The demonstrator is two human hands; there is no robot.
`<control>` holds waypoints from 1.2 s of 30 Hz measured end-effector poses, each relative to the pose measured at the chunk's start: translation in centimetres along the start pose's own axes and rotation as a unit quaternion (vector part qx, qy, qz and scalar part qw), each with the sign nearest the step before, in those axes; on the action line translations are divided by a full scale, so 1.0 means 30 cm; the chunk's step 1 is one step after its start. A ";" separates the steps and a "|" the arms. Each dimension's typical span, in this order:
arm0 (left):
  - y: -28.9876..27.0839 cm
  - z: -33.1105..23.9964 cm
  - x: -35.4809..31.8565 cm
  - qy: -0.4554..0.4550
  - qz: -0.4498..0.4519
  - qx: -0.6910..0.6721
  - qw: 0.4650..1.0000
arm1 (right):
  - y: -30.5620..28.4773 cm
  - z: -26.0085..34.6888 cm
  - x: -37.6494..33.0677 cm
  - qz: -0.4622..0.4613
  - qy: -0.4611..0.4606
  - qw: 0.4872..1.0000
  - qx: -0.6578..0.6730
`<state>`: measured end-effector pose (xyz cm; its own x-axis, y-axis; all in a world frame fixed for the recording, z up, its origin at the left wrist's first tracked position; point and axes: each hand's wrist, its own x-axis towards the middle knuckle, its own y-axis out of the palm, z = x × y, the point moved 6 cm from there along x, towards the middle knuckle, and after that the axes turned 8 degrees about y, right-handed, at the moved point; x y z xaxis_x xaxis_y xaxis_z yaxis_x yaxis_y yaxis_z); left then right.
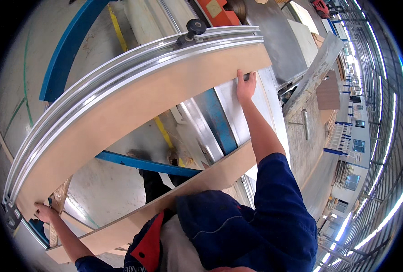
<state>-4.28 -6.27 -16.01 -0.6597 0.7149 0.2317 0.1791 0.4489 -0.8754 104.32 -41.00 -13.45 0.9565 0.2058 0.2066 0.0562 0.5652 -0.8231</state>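
Observation:
A long, pale brown wooden board (133, 97) lies along a silver aluminium fence (120, 63), looking bowed through the lens. My right hand (246, 86) holds the board's near edge close to its right end, with the thumb and fingers bent against it. At the far left end, my left hand (45, 212) grips the same board's edge, its fingers partly hidden. A second long board (210, 179) runs across in front of my body, below both forearms; neither hand touches it. A black knob (195, 27) stands on the fence.
A blue metal arm (70, 50) curves past the fence, and a blue bar (147, 164) crosses below the board. A grey metal table (278, 41) and an orange machine part (217, 12) lie beyond. A worn beam (312, 75) is at the right.

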 end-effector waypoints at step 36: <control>-0.079 -0.080 -0.050 0.002 -0.142 -0.125 0.982 | -0.038 0.060 -0.035 0.035 -0.019 0.999 0.035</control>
<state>-1.96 -7.11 -13.27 -0.7054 0.5443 0.4540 0.1619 0.7473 -0.6445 102.73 -40.42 -11.79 0.9456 0.2766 0.1715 -0.0316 0.6026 -0.7974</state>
